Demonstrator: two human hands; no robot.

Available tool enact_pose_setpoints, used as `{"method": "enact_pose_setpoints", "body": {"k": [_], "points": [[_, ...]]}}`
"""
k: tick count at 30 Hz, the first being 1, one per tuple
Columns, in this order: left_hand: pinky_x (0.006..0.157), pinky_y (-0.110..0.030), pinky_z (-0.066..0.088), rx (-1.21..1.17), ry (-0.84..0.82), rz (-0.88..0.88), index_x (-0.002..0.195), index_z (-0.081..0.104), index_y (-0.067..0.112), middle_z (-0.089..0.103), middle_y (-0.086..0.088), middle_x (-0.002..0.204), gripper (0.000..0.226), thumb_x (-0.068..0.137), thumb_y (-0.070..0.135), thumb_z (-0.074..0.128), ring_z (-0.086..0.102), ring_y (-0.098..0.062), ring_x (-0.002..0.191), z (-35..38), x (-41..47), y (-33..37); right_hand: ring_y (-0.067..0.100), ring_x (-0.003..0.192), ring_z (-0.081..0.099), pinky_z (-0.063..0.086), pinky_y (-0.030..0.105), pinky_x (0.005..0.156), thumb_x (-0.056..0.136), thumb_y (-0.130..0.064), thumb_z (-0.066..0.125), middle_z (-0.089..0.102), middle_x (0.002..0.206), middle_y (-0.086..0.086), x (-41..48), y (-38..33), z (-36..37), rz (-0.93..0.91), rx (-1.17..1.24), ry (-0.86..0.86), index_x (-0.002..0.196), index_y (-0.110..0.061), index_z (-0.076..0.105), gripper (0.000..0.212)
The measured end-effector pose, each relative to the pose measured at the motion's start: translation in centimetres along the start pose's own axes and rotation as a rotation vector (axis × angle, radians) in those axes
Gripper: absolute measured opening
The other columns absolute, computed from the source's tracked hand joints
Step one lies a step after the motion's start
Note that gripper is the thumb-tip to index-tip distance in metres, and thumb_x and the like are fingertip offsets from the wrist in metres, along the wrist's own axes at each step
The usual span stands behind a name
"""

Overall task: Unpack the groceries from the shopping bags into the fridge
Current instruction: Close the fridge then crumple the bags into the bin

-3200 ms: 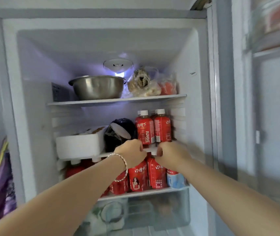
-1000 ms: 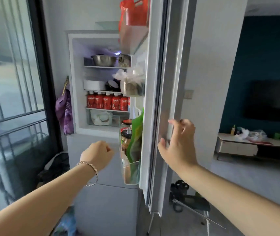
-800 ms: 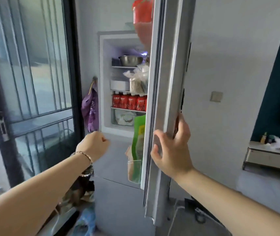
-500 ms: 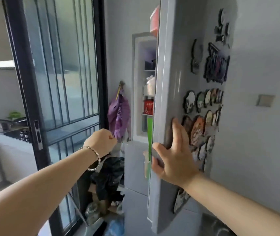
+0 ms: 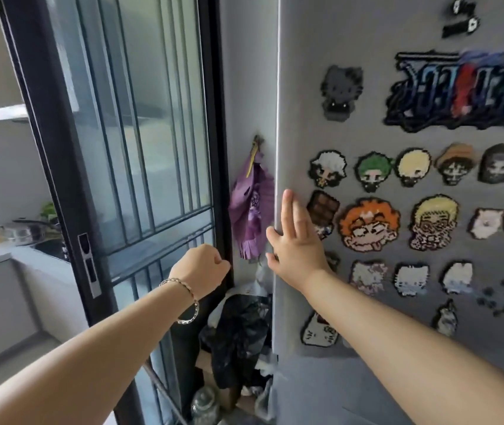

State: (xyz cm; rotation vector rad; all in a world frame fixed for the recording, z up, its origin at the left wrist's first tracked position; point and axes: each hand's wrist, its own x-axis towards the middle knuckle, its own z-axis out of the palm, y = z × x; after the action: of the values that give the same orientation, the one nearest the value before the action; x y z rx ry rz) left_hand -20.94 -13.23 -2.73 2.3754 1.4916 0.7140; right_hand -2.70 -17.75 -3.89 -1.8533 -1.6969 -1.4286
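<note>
The grey fridge door [image 5: 367, 378] fills the right of the view, its front covered with several bead-art magnets [image 5: 368, 223]. The fridge's inside is hidden behind it. My right hand [image 5: 296, 240] lies flat against the door near its left edge, fingers straight and pointing up. My left hand [image 5: 200, 269], with a bracelet on the wrist, hangs in the air to the left of the door as a loose fist and holds nothing.
A black-framed glass sliding door [image 5: 128, 167] stands at the left, with a kitchen counter [image 5: 5, 250] behind it. A purple item [image 5: 250, 210] hangs on the wall beside the fridge. Dark plastic bags [image 5: 238, 335] are piled on the floor below it.
The fridge door has swung from open to nearly or fully closed under my right hand, hiding the shelves and red bottles. My left hand left the shelf and stays a fist.
</note>
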Motion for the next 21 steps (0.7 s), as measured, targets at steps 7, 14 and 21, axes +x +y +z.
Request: {"method": "enact_pose_setpoints", "body": {"k": [7, 14, 21], "points": [[0.051, -0.023, 0.036, 0.136, -0.007, -0.074, 0.058, 0.041, 0.015, 0.049, 0.002, 0.061, 0.027, 0.085, 0.018, 0.045, 0.047, -0.018, 0.056, 2.6, 10.9, -0.1, 0.048, 0.126, 0.008, -0.009, 0.065, 0.102, 0.087, -0.041, 0.055, 0.007, 0.14, 0.034, 7.7, 0.9, 12.4, 0.06, -0.393, -0.233, 0.131, -0.01, 0.053, 0.054], [0.05, -0.022, 0.035, 0.091, -0.018, -0.076, 0.063, 0.044, 0.013, 0.05, -0.004, 0.066, 0.024, 0.087, 0.017, 0.045, 0.045, -0.021, 0.059, 4.2, 19.7, 0.9, 0.056, 0.12, 0.005, 0.0, 0.062, 0.106, 0.085, -0.05, 0.056, 0.011, 0.139, 0.033, 12.6, 3.2, 20.4, 0.169, -0.537, -0.382, 0.137, 0.001, 0.029, 0.078], [0.054, -0.023, 0.039, 0.086, -0.096, -0.027, 0.057, 0.042, 0.013, 0.059, -0.004, 0.07, 0.031, 0.087, 0.017, 0.044, 0.052, -0.021, 0.063, 5.6, 23.0, 0.1, 0.051, 0.13, 0.025, 0.014, 0.058, 0.112, 0.097, -0.013, 0.036, 0.018, 0.139, 0.041, 13.5, 2.1, 20.4, 0.161, -0.528, -0.436, 0.142, 0.003, 0.03, 0.049]]}}
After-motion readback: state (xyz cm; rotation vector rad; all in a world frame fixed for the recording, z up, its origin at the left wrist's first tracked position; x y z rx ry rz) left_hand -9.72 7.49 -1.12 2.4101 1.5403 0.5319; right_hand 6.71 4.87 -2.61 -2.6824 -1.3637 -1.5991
